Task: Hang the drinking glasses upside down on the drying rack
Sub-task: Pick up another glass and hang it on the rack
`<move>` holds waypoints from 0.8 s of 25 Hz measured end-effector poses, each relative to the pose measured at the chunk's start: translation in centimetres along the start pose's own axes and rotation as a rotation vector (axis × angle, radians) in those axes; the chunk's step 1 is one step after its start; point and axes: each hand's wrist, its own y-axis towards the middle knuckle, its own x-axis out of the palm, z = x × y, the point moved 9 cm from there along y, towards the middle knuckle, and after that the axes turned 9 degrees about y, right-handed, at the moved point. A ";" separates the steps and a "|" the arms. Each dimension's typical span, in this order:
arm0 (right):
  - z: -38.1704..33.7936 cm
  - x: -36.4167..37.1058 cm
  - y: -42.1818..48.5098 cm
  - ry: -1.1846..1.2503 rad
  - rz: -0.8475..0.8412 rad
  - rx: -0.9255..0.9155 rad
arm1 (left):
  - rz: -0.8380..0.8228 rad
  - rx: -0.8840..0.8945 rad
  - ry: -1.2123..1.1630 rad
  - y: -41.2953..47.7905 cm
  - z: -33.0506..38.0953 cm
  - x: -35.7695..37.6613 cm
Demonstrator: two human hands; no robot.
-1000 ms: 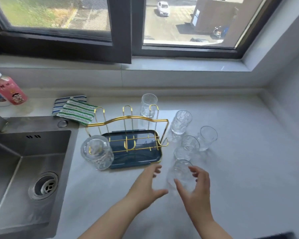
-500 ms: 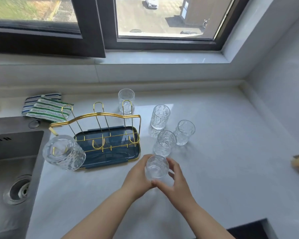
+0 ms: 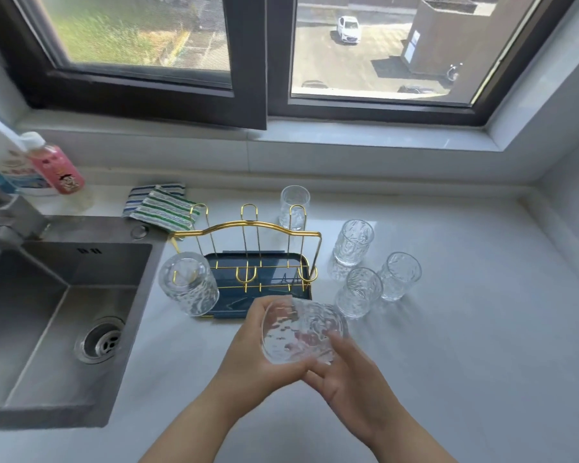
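Both hands hold a textured clear drinking glass (image 3: 301, 330) above the counter, tipped on its side. My left hand (image 3: 251, 355) cups it from the left and my right hand (image 3: 351, 385) supports it from below right. Just beyond stands the gold wire drying rack (image 3: 248, 227) on its dark blue tray (image 3: 228, 265). One glass (image 3: 188, 284) hangs upside down on the rack's front left prong. Three glasses stand upright right of the rack: one at the back (image 3: 353, 242), one in front (image 3: 360, 292), one farthest right (image 3: 398, 275). Another glass (image 3: 294, 207) stands behind the rack.
A steel sink (image 3: 61, 315) with a drain lies to the left, its tap at the far left edge. Striped cloths (image 3: 159, 207) lie behind the rack. A pink bottle (image 3: 56, 167) and a white bottle (image 3: 4, 155) stand at the back left. The window sill runs along the back.
Both hands closed on the nearest glass, lifted it off the counter and tipped it onto its side. The camera view has shifted.
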 end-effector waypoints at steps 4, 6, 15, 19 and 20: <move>-3.3 3.4 0.2 -0.411 0.104 -0.227 | 0.102 0.107 0.293 -1.6 2.3 -4.1; -4.9 6.0 0.2 -0.699 0.128 -0.375 | 0.162 0.195 0.448 -1.6 4.0 -5.5; -6.7 13.0 4.7 -1.305 0.135 -0.702 | 0.322 0.219 0.739 3.2 4.6 -9.4; -5.9 10.9 6.9 -1.289 0.182 -0.605 | 0.305 0.225 0.855 4.4 3.3 -9.7; -5.7 10.5 7.4 -1.279 0.190 -0.593 | 0.303 0.220 0.878 4.8 3.1 -9.7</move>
